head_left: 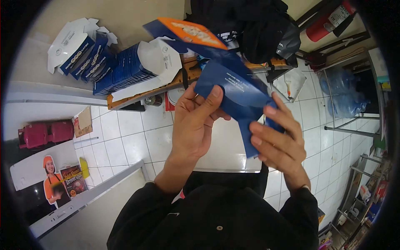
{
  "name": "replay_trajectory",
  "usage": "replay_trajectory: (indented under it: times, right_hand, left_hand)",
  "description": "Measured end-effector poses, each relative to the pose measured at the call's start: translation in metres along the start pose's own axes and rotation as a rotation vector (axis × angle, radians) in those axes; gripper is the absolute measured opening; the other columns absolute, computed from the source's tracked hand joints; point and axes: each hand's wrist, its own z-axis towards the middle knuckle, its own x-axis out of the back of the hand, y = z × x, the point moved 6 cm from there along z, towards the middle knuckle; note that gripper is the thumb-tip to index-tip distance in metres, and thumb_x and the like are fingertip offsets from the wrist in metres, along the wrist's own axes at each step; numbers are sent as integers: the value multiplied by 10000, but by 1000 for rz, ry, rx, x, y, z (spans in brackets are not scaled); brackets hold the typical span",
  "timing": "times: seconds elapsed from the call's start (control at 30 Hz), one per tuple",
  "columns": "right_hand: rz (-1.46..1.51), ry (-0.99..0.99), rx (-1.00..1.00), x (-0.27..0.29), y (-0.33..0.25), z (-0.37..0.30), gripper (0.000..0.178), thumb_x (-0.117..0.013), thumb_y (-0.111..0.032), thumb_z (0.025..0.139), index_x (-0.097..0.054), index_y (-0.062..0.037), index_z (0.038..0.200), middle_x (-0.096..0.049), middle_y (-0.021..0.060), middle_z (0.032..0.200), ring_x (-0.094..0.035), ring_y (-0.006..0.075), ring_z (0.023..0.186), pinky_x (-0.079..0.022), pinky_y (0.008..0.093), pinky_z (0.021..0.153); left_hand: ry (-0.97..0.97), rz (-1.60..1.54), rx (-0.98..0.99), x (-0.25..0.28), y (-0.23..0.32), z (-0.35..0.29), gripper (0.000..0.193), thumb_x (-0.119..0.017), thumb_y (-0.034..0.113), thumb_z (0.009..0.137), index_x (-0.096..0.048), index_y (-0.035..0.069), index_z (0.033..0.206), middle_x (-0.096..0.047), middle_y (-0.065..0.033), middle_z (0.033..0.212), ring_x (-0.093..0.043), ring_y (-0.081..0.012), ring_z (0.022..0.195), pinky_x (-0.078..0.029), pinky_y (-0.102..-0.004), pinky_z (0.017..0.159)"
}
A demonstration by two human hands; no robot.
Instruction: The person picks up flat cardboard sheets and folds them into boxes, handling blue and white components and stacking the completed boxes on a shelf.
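Between my two hands is a partly folded blue cardboard box (233, 89), raised in front of me, with an orange printed panel at its far upper end. My left hand (196, 118) pinches its near left edge, thumb on the blue face. At its right side my right hand (283, 137) grips the flaps, fingers bent over the card. Part of the box's far side is blurred. Beyond it to the left, a row of flat blue-and-white box blanks (129, 62) stands packed on a wooden bench, and several folded boxes (85, 54) are piled beside them.
The wooden bench (125, 99) runs along the far wall, with black bags (250, 25) on it. Magenta gas cylinders (46, 134) stand at left. Far right are a red fire extinguisher (329, 21), blue water jugs (343, 93) and a metal shelf rack (354, 200).
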Motion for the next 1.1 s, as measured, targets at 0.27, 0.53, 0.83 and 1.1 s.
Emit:
replay_trajectory:
  times: [0.27,0.53,0.83,1.1]
  right_hand:
    - [-64,-60,-138,-14,21,12,288,-799,-107,738,-735,0,997,-731,129,1117,-651,322,1166,-512,520,1031]
    - [-47,34,-257,-30,31,8,140,-754,-43,816,-704,19,931,-734,131,1088,-638,327,1179,-524,465,972]
    - [64,183,-415,-34,11,8,233,-821,-82,772,-745,40,954,-643,224,1273,-604,379,1211,-530,416,978]
    - [758,577,-764,-72,2,-54,326,-641,-36,931,-562,59,1233,-539,232,1293,-577,269,1166,-573,368,868]
  left_hand:
    - [9,21,-78,7,-16,-2,213,-707,109,964,-642,34,1153,-733,-46,995,-685,-116,812,-565,-297,652]
    - [20,-12,59,13,-21,-9,214,-693,89,963,-656,12,1159,-731,-84,1011,-715,-138,843,-625,-299,716]
    - [-9,254,-165,3,16,-26,335,-641,27,974,-571,-59,1291,-696,-130,1161,-668,-175,1058,-499,-306,955]
    - [-2,907,-79,53,46,-94,239,-589,35,998,-599,-68,1213,-654,-159,1222,-630,-142,1048,-455,-266,927]
